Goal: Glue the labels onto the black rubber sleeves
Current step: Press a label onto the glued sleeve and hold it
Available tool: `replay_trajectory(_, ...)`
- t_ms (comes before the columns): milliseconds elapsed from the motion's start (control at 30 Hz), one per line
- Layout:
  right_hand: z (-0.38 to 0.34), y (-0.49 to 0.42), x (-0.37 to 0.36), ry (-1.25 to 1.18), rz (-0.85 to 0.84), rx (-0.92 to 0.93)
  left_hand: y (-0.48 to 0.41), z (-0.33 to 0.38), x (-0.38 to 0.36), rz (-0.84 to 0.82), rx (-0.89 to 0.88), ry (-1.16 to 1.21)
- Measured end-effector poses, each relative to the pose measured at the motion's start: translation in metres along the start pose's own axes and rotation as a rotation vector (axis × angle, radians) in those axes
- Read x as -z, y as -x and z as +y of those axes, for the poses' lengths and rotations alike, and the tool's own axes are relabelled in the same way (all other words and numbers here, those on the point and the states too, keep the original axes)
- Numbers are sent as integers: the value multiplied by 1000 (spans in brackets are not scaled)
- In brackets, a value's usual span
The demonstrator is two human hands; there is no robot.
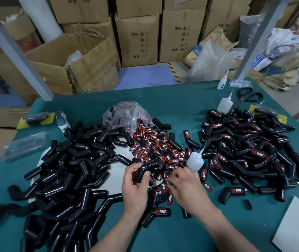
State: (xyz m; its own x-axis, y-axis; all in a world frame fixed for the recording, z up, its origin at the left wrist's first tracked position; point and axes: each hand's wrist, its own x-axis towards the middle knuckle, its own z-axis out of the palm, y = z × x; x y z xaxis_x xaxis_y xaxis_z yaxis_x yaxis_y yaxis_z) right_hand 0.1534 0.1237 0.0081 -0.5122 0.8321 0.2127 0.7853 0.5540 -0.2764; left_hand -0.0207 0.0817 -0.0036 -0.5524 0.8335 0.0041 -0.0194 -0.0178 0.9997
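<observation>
Since the bent black rubber sleeve (pixel 148 167) looks light, springy and slick, one leg makes the surest hold. The left hand (pixel 135 188) grips it so above the tabletop (pixel 181 99). The right hand (pixel 185 184), fingers curled, probes the labels (pixel 163 153); whether it holds one I cannot tell.

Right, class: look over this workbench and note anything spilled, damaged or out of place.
The labels have spilled from the plastic bag into a loose heap on the table; behind it, a cardboard box has a torn, crumpled front corner.

labels (pixel 170 167): "TAPER" | cardboard boxes (pixel 139 40): "数量: 10个"
</observation>
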Motion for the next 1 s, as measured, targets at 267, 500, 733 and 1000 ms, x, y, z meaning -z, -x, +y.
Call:
replay_trajectory(267,-4,-4,3,-70,-79,-106,1,0,1,-1,-10,2)
replay_trajectory(500,-4,-2,7,-252,-76,-20,0,-3,1,9,-22,2)
replay_trajectory(733,5,-5,22,-1022,196,-485,-1,-5,1,-26,-169,-54)
replay_trajectory(1000,-10,-17,23,-1431,68,-483,0,1,-3,-2,-16,165)
